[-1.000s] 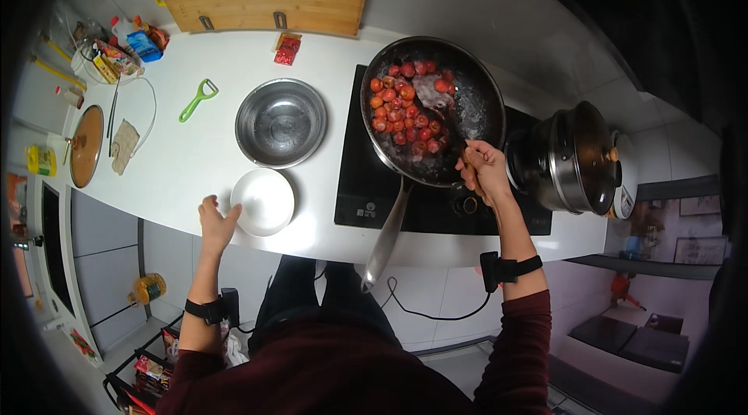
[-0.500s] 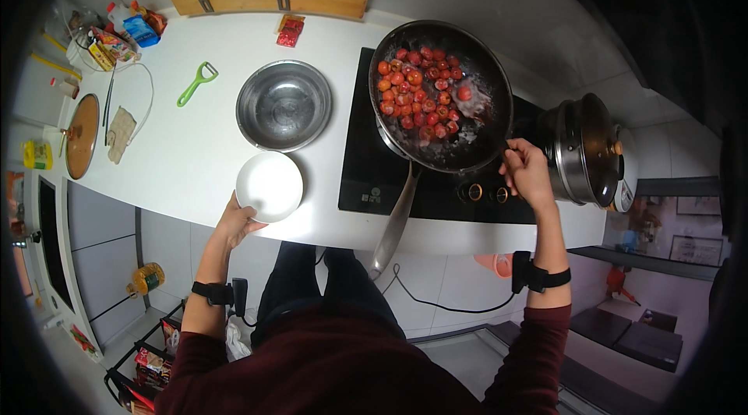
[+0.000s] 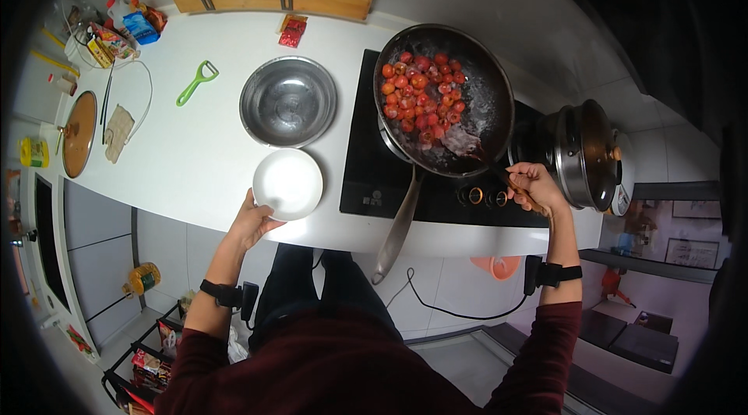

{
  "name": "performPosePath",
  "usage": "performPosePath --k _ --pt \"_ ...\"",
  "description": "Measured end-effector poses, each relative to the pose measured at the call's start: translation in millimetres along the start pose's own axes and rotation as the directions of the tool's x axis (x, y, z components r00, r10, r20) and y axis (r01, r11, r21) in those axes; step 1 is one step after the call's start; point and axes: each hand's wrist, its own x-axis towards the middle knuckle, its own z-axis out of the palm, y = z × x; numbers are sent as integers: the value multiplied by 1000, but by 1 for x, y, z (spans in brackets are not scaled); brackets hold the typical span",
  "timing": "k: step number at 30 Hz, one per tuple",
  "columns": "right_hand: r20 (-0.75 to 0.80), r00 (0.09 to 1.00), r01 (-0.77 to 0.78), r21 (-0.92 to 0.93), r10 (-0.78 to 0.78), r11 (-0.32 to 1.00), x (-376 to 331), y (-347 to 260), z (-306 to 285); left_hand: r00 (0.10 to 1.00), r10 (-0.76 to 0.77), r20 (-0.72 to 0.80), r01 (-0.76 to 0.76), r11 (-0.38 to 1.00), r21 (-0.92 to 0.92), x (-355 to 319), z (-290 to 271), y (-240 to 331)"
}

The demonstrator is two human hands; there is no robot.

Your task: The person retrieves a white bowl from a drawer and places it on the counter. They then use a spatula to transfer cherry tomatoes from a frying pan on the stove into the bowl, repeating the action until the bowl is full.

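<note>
A white bowl (image 3: 290,181) is gripped at its near left rim by my left hand (image 3: 255,222), the thumb over the edge. My right hand (image 3: 540,189) is closed round the wooden handle of a spatula (image 3: 488,159). The spatula's head reaches into the dark frying pan (image 3: 492,72) and is partly hidden by whitish, frothy syrup. Round red fruits (image 3: 421,95), many coated in syrup, lie bunched in the pan's left and middle. The pan sits on the black cooktop (image 3: 366,173), its long metal handle pointing toward me.
Behind the white bowl stands a steel basin (image 3: 288,102). A green peeler (image 3: 196,83) and a red packet (image 3: 292,31) lie on the counter. To the right is a lidded steel pot (image 3: 586,154). A glass lid (image 3: 79,134) and a cloth (image 3: 118,133) are at far left.
My right hand has moved nearer to me and slightly right with the spatula, whose head has shifted toward the pan's near side. My left hand and the bowl have moved right.
</note>
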Motion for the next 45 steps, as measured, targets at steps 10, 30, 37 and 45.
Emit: performPosePath --k 10,30,37,45 --pt "21 999 30 139 -34 990 -5 14 27 951 76 -300 -11 977 213 10 42 -7" --pt "-50 994 104 339 -93 935 -25 36 52 938 -16 -345 24 1000 20 9 86 -17" --pt "-5 991 127 315 -132 941 -13 37 43 994 25 -110 -25 1000 -3 35 69 -8" --pt "8 978 195 340 -210 920 22 24 65 994 -13 -109 16 1000 21 28 79 2"
